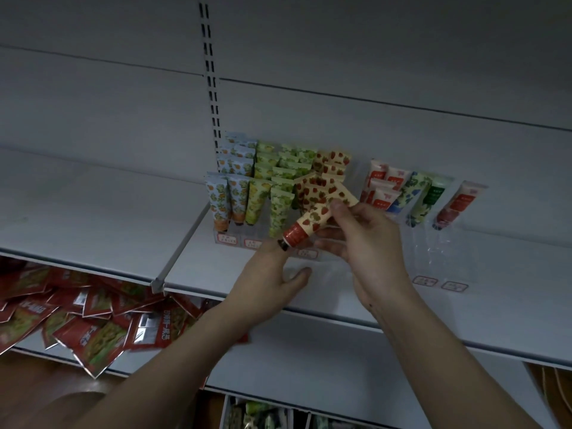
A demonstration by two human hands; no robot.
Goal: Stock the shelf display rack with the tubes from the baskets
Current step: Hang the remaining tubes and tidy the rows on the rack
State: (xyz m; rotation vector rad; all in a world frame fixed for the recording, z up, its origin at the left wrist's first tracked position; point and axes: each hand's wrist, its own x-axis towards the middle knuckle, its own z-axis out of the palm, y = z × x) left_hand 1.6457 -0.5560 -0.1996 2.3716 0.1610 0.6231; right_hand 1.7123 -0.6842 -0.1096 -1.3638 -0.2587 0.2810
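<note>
Strawberry-print tube (312, 219), writing unreadable, pinched by right hand (365, 239); left hand (272, 274) relaxed.

The strawberry tube (312, 219) lies tilted in the right hand (368, 239), with the left hand (272, 280) just below its cap, the display rack (235, 238) on the shelf (93, 218) behind it, and foil packets (86, 317) lower left.
</note>
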